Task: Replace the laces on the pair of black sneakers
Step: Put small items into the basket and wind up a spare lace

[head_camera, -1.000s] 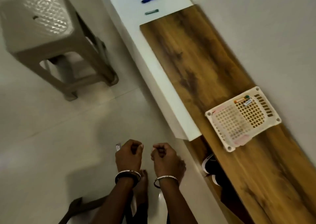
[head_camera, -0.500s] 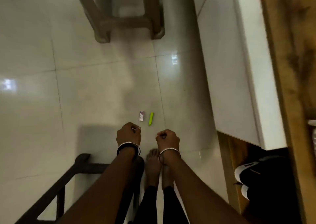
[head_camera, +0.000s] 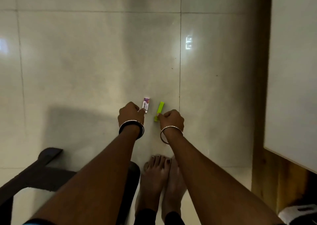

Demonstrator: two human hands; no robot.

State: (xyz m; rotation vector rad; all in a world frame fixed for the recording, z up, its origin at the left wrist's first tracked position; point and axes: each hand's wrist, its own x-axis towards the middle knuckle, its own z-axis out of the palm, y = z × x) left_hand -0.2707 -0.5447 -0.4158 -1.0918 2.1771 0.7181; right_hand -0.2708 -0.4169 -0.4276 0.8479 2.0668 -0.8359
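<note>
Two hands reach out over the pale tiled floor (head_camera: 89, 56), both just below the middle of the view toward 6 o'clock. The left hand (head_camera: 131, 115) has its fingers curled into a fist with nothing seen inside it, and the right hand (head_camera: 171, 120) is bunched the same way, also holding nothing visible. A dark bangle (head_camera: 131, 129) circles the left wrist and a thin metal bangle (head_camera: 171, 132) circles the right. A small white and purple packet (head_camera: 146, 105) lies on the tile at 1 o'clock from the left hand, its near end meeting that hand's outline. A bright green stick (head_camera: 159, 109) lies at 11 o'clock from the right hand, its near end by the knuckles. Whether either hand touches these pieces cannot be told from this angle. The two pieces lie side by side, slightly apart. Two bare feet (head_camera: 159, 178) stand together at 6 o'clock, below the wrists. At 8 o'clock a dark frame (head_camera: 34, 176) slants across the corner. A white panel (head_camera: 291, 70) fills the edge at 3 o'clock, with a wooden upright (head_camera: 260, 104) beside it. Only part of one sneaker (head_camera: 298, 212) shows, at 4 o'clock in the far corner under the panel, well apart from both hands, its laces out of sight.
</note>
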